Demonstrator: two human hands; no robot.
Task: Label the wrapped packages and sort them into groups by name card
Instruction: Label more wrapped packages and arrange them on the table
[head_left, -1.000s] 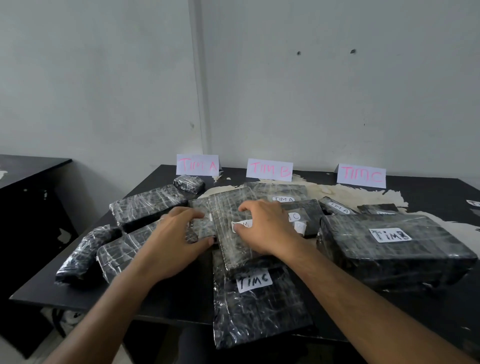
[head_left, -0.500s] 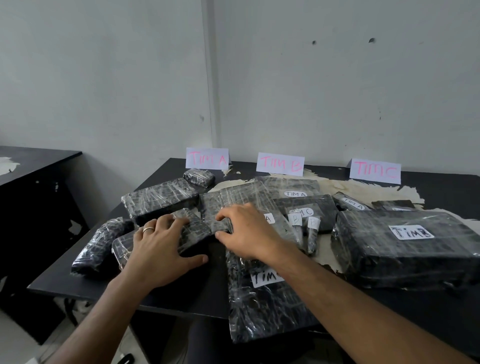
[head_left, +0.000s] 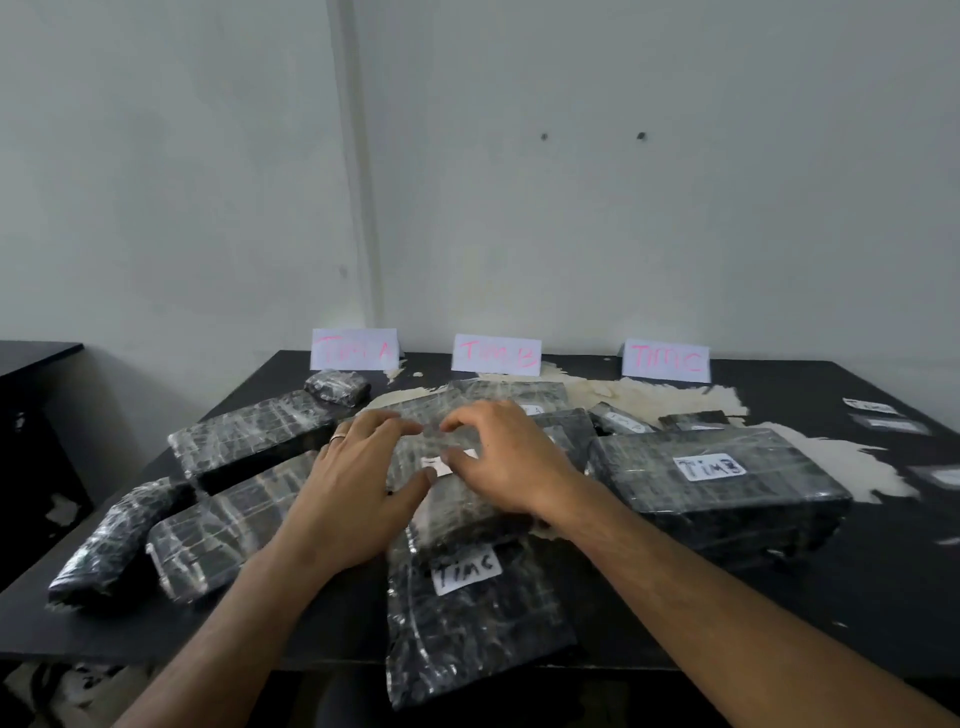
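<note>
Several black packages wrapped in clear film lie on a black table (head_left: 857, 597). Both hands are on a flat package (head_left: 457, 512) in the middle. My left hand (head_left: 353, 488) grips its left side, thumb near and fingers over the top. From the right, my right hand (head_left: 509, 457) grips it, its thumb by a half-hidden white label (head_left: 435, 462). Under it lies a package labelled TIM C (head_left: 467, 629). Right of it sits a big package labelled TIM B (head_left: 717, 488). Name cards TIM A (head_left: 354, 349), TIM B (head_left: 496, 353) and TIM C (head_left: 666, 359) stand along the wall.
Unlabelled packages lie at the left: a long one (head_left: 249, 436), a small one (head_left: 336, 387), a roll (head_left: 114, 540) and a flat one (head_left: 208, 540). Loose labels (head_left: 883, 415) lie at the right edge. A second dark table (head_left: 31, 364) stands further left.
Both hands have come together on the middle flat package, the left one moving right off the left-hand package. The camera has tilted up and pulled back a little.
</note>
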